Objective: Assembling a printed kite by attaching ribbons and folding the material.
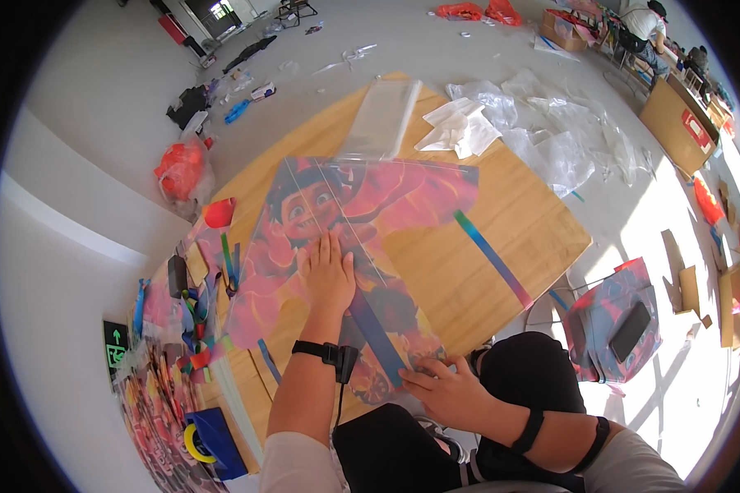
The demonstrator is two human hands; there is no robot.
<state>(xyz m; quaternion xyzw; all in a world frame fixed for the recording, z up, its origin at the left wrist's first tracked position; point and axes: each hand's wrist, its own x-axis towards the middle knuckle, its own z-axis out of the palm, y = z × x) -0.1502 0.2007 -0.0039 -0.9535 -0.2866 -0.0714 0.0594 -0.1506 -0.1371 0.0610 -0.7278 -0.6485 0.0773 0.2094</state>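
A printed fabric kite with a cartoon figure, in pinks, reds and darks, lies spread on a wooden table. My left hand rests palm down on the kite's middle, fingers stretched out. Running down from beside it, a blue-purple ribbon strip lies along the kite's lower part. At the strip's lower end, my right hand touches the kite's near edge with its fingers apart. Another ribbon strip, shading from teal to red, hangs from the right wing across the bare wood.
A clear plastic sleeve and crumpled white sheet lie at the table's far side. Plastic film covers the floor beyond. Left are ribbons and a yellow tape roll; right, a dark phone on printed fabric. A person sits far right.
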